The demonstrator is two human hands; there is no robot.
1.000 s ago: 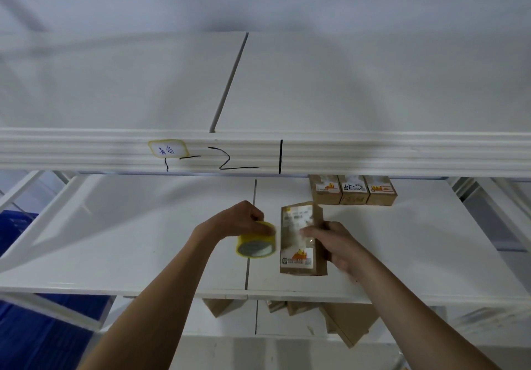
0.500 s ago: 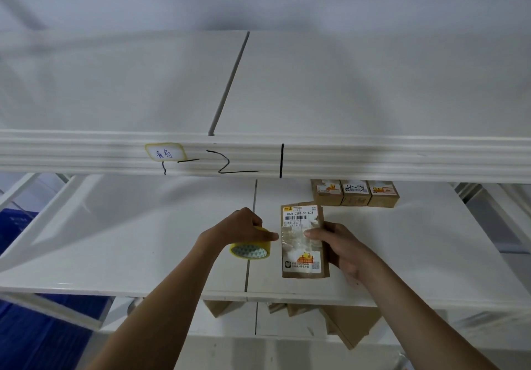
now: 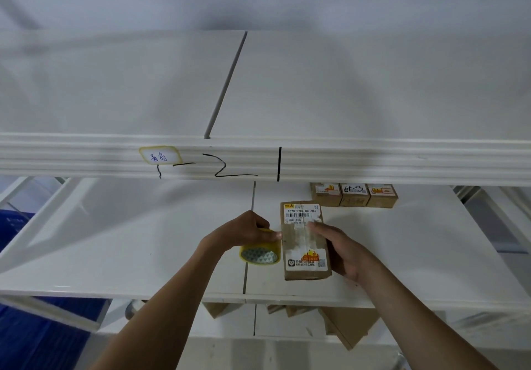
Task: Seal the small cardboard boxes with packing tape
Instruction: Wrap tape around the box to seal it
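A small brown cardboard box [image 3: 304,257] with a white shipping label lies flat on the white middle shelf [image 3: 115,240]. My left hand [image 3: 247,230] grips a yellow roll of packing tape [image 3: 260,254] just left of the box, its thumb tip touching the box's left edge. My right hand [image 3: 342,247] lies along the box's right side with fingers stretched across its top, pressing on a strip of clear tape.
Three small labelled cardboard boxes [image 3: 354,195] stand in a row at the back of the shelf. An upper shelf edge [image 3: 373,162] with marker writing hangs above. More cardboard pieces [image 3: 344,326] lie on the lower shelf. A blue bin [image 3: 34,341] sits at lower left.
The box went from tilted up to lying flat on the shelf. My right hand slid from its side onto its top. The tape roll moved down against the box's left edge.
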